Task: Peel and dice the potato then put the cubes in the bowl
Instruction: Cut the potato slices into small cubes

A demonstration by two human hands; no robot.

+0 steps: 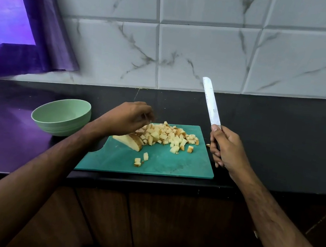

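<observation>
A teal cutting board lies on the dark counter. On its far half is a pile of potato cubes, some with brown skin on them. An uncut potato wedge lies at the pile's left end, and a few loose cubes sit nearer to me. My left hand hovers over the pile's left end with its fingers curled down; what they hold is hidden. Right of the board, my right hand grips the handle of a knife, blade raised and pointing away. The pale green bowl stands left of the board with nothing in it.
One stray potato bit lies on the counter just off the board's right edge. A marble-tiled wall rises behind the counter. At far left a purple curtain hangs. Wooden cabinet doors are below the counter edge.
</observation>
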